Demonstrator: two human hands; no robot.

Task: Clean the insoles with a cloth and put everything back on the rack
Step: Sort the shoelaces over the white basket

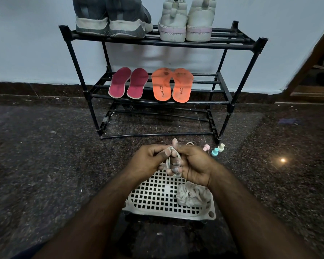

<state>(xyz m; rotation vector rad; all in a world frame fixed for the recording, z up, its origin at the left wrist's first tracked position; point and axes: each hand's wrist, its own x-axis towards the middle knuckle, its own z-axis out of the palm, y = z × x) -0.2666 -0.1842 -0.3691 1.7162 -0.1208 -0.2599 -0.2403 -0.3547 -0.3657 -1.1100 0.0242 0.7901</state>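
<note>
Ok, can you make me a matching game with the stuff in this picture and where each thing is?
Things:
1. orange insoles
2. white shoes
3. cloth
4. laces

Places:
A. on the white plastic grid
B. in the hands, left hand and right hand
C. middle shelf of the rack
D. top shelf of the rack

Pairs: 1-C, 2-D, 3-A, 4-B

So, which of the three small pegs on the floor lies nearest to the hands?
The pink peg: it lies leftmost of the three, right beside the right hand. The blue peg and cream peg lie farther right.
</note>
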